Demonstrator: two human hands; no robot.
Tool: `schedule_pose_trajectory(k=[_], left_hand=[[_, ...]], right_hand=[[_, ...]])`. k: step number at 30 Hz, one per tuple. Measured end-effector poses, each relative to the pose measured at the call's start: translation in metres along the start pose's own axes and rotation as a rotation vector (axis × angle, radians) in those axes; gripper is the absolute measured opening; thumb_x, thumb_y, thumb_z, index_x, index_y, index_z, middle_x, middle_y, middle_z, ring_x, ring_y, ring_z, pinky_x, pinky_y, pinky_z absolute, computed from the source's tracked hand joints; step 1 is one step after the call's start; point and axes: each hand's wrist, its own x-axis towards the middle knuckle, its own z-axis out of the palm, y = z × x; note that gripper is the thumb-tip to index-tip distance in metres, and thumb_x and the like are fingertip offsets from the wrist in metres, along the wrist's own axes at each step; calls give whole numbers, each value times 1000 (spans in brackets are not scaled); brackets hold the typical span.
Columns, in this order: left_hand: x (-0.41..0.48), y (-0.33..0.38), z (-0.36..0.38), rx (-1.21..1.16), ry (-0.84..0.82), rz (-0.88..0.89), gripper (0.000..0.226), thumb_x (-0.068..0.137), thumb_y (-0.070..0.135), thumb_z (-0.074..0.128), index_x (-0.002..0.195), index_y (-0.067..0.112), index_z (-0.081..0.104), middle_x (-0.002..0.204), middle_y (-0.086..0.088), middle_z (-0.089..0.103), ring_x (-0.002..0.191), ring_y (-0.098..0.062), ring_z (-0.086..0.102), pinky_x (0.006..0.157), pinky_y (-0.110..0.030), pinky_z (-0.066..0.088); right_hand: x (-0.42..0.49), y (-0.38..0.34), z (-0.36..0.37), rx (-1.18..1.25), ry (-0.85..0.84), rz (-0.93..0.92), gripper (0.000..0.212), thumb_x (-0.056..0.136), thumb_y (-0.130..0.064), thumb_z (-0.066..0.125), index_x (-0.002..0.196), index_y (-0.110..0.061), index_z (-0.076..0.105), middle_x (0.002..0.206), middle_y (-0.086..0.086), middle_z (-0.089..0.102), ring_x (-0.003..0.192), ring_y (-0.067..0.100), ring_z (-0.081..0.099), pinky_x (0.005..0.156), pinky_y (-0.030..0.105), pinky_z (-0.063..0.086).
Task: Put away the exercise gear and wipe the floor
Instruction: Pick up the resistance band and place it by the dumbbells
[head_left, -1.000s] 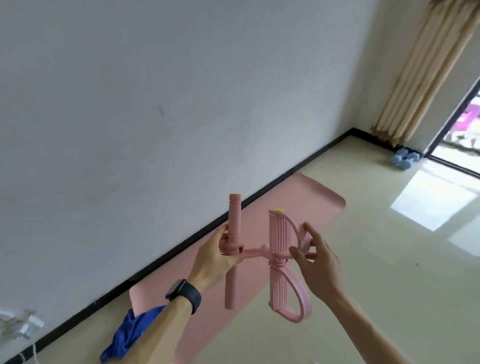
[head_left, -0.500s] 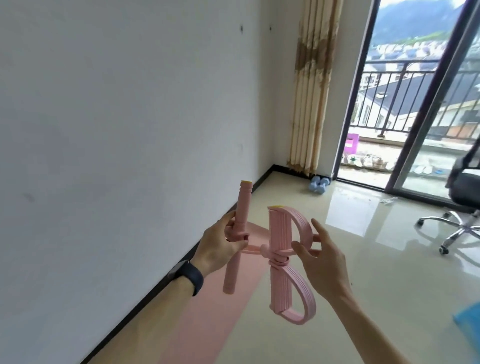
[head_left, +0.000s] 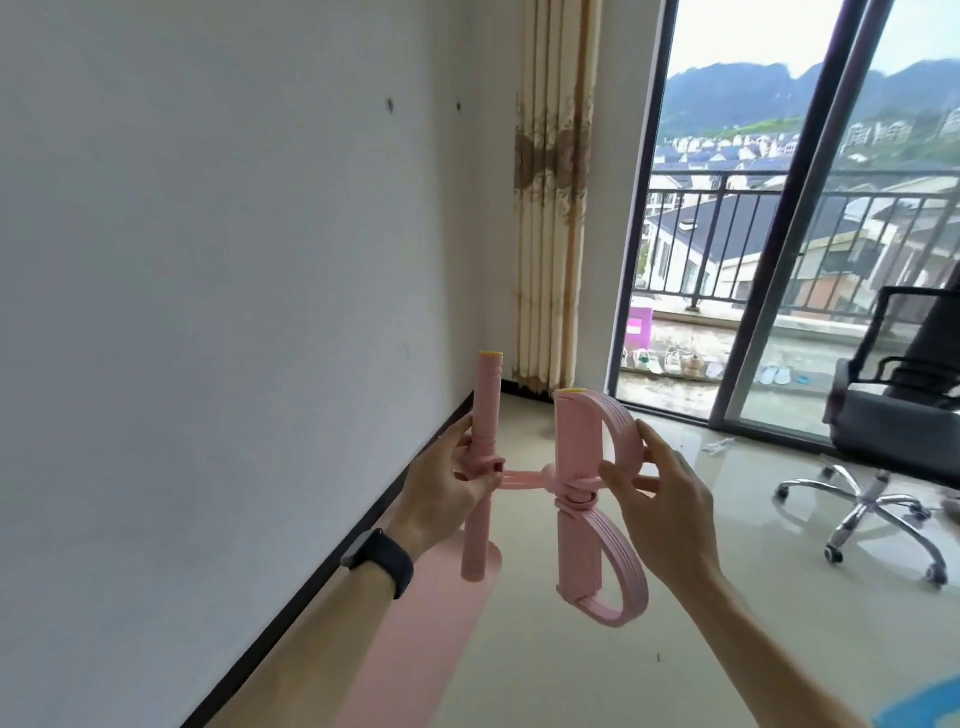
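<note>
Pink rubber pedal puller (head_left: 558, 486), with its bar handle and looped foot straps, is held upright in the air before the person, over the glossy tiled floor (head_left: 649, 649). The left hand (head_left: 447, 493) is closed around the middle of the handle bar, and the right hand (head_left: 662, 501) grips the strap side with curled fingers at the upper loop. Over the last second the view has swung up and to the right, away from the pink exercise mat (head_left: 415, 649) along the wall and towards the sliding balcony door (head_left: 779, 260) and the black office chair (head_left: 893, 415); the grip on the puller looks unchanged. My reading is that the person is carrying the puller off to store it. The mat lies unrolled on the floor, so wiping is likely some way off.
</note>
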Motion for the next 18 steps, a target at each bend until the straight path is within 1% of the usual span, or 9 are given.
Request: schedule_pose_trajectory(k=[2,4,5,7,10,12,14,16,18], left_hand=[[43,-13,8,-4,-5,11,68,85,21,78,145,31,46,100,24,67,94,6,64,80,-9,50],[83,-26,13,-23,-5,20,69,85,21,77,145,31,44,96,34,65,93,6,65,79,-11,52],[106,-33,14,-40,-4,23,70,85,19,77,146,31,44,95,36,65,93,6,66,78,-11,52],[144,-46,15,-55,-2,17,71,85,17,77,146,30,44,95,36,65,94,7,65,76,-9,51],[201,-63,15,-54,-25,9,70,85,16,77,143,35,43,97,36,65,94,11,63,74,-7,50],[244,-73,19,-43,-42,13,68,84,15,78,140,37,45,100,28,66,94,11,63,73,-8,50],[279,-85,26,-36,-63,12,65,84,13,77,138,34,47,102,22,66,94,12,62,72,-7,49],[316,-99,36,-25,-98,-1,68,85,14,77,140,38,45,96,25,68,95,11,62,74,-8,50],[353,-114,50,-13,-130,-20,71,85,18,77,139,46,41,97,35,65,97,8,64,78,-10,52]], right_hand=[[35,12,16,-12,7,-19,66,87,-33,74,147,-26,47,120,-8,60,85,9,69,82,29,53],[70,21,32,-19,17,-20,65,88,-32,75,146,-26,48,115,-11,58,84,9,69,80,26,51],[90,26,41,-23,23,-14,65,87,-32,75,146,-27,48,113,-12,57,84,9,69,80,26,50],[123,34,57,-45,31,-2,65,87,-32,75,146,-27,48,115,-10,59,83,8,69,80,27,51],[169,46,79,-63,50,18,65,87,-32,75,146,-26,48,122,-6,62,83,9,70,83,32,53],[203,59,94,-75,66,42,65,87,-32,75,146,-25,48,124,-4,63,84,11,70,86,36,55],[230,71,107,-86,70,73,66,87,-33,75,146,-25,48,126,-3,62,85,11,70,88,37,54],[257,88,121,-88,66,115,66,87,-33,75,146,-26,47,126,-3,62,86,11,70,87,34,53],[285,108,135,-93,56,137,66,87,-32,75,146,-24,48,127,-2,62,86,12,71,87,34,52]])
